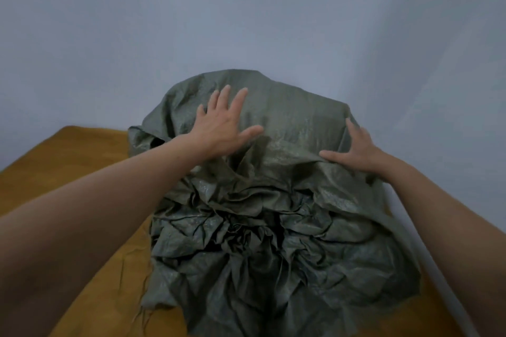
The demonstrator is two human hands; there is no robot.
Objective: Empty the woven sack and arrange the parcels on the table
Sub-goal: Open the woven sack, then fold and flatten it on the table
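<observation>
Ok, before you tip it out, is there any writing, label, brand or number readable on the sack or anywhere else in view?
None: no text can be read in this view.
Woven sack: plain grey-green weave, crumpled, no print or label showing on the side in view.
Table: bare mustard-brown covering, no marks.
Wall: blank.
Parcels: hidden inside the sack, so any labels cannot be seen.

You have a dull grey-green woven plastic sack (273, 200) with a faint pale sheen, lying on a plain mustard-yellow table covering (76, 161); the far wall (246, 8) is flat pale blue-grey.
</observation>
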